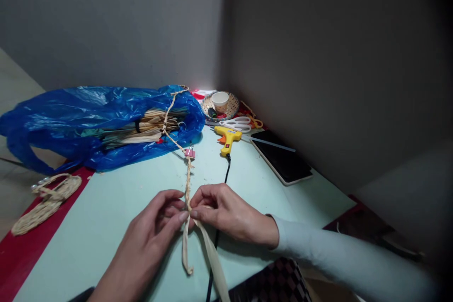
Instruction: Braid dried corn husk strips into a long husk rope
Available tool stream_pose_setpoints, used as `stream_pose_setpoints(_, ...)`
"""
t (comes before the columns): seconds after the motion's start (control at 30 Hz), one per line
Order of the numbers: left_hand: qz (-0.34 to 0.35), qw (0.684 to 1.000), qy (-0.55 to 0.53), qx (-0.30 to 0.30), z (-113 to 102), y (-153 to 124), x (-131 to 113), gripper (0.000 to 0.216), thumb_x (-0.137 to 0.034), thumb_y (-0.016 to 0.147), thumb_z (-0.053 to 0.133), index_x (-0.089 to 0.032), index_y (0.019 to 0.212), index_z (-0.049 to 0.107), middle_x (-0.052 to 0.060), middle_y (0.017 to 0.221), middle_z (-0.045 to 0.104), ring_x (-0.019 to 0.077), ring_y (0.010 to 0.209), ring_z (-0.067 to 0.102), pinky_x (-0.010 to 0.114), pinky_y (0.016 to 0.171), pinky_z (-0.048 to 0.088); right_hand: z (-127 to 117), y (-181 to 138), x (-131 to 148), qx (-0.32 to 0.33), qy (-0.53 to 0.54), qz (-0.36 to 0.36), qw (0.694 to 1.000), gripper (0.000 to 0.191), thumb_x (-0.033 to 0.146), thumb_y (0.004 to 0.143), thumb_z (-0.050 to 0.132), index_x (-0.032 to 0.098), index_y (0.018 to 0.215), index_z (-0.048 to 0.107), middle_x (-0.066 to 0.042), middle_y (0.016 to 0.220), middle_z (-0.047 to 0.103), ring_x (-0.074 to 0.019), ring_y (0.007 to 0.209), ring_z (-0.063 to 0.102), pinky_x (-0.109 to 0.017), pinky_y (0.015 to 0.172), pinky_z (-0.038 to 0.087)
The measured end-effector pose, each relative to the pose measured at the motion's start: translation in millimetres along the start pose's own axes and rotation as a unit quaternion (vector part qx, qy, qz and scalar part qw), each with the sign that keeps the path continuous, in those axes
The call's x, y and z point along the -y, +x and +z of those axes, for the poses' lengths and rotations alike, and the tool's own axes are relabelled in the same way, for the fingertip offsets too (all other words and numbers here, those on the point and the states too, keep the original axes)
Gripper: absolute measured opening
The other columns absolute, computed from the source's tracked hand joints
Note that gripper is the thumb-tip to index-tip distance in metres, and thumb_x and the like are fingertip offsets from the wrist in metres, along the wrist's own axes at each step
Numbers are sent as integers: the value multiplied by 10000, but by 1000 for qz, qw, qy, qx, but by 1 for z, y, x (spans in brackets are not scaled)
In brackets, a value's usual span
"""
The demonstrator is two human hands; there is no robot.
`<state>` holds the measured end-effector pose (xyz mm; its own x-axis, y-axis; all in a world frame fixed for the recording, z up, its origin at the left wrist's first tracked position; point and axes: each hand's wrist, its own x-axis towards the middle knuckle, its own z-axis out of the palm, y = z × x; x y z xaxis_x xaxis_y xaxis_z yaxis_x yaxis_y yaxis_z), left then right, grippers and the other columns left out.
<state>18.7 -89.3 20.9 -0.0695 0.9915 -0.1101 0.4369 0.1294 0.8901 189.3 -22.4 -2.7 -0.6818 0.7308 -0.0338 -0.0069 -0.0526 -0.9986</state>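
A thin braid [188, 183] of pale, dry plant strips runs from the blue bag down toward me. My left hand [155, 229] pinches its lower end from the left, thumb and fingers closed. From the other side my right hand [226, 212] also pinches the braid, its fingertips almost touching the left thumb. Below the hands hang two loose strips: a short curled one [185, 250] and a longer, wider one [214, 262]. A pink binder clip [190, 153] grips the braid farther up the table.
A blue plastic bag [92, 108] holds bundled strips [152, 125]. A yellow glue gun [228, 138] with a black cord, white scissors [240, 124], a round basket [231, 104] with a cup [220, 100], and a dark tablet [279, 155] lie ahead. A woven sandal-shaped piece [46, 203] sits left.
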Motion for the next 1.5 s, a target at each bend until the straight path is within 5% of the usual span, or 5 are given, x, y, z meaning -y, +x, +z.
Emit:
stream_pose_setpoints(0.17,-84,955,-212,189,4,18,7,185,-349,883,597,-165,904,592,-64,638,480,61,489,342,199,477,265,-1,-4,1,-23,-139,-43,989,105,219,853,569,131,868,624,-25,748,631,-125,654,519,-225,606,385)
stream_pose_setpoints(0.63,-80,985,-103,110,4,13,12,300,-437,849,586,-205,693,478,-108,518,343,86,477,268,218,464,190,1,-12,16,-7,-340,-42,939,139,204,885,531,149,852,653,-13,693,651,-117,603,538,-214,589,363)
stream_pose_setpoints(0.87,-76,994,-56,61,9,13,10,275,-406,780,609,-212,636,478,-87,518,400,109,500,355,225,489,248,9,-18,7,-63,-443,-151,881,168,230,897,508,158,777,601,-25,641,631,-123,553,530,-245,551,329)
stream_pose_setpoints(1.2,-102,975,-171,104,7,11,15,286,-436,811,620,-186,699,538,-86,566,385,94,523,302,226,498,230,10,-17,-4,74,-551,-352,753,206,84,837,390,172,743,551,-46,628,589,-149,512,419,-315,462,279)
stream_pose_setpoints(1.5,-93,989,-110,46,5,9,15,254,-432,753,684,-194,695,618,-29,597,589,162,620,526,252,606,389,2,-11,16,-17,-330,-108,938,286,253,937,467,158,744,656,3,612,631,-86,508,485,-212,524,353)
